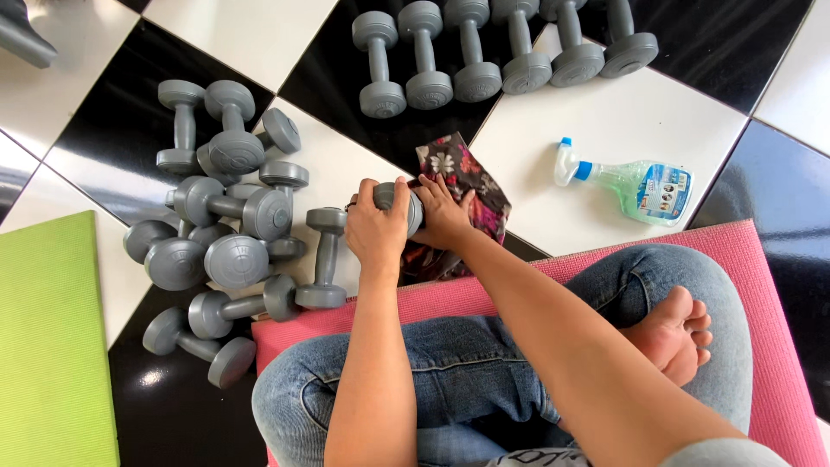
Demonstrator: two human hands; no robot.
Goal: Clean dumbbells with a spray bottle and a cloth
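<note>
Wiping looks underway: left hand [373, 232] fingers grip a grey plastic dumbbell [399, 204], right hand [443, 212] fingers press a floral patterned cloth [471, 186] against it; turning it seems next.

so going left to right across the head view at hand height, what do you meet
green mat → dumbbell pile → left hand → held dumbbell → right hand → patterned cloth → spray bottle

Left hand [376, 229] curled, knuckles up, fingers clenched, right hand [443, 212] just beside it, fingers spread flat, both forearms stretched forward, legs crossed
</note>
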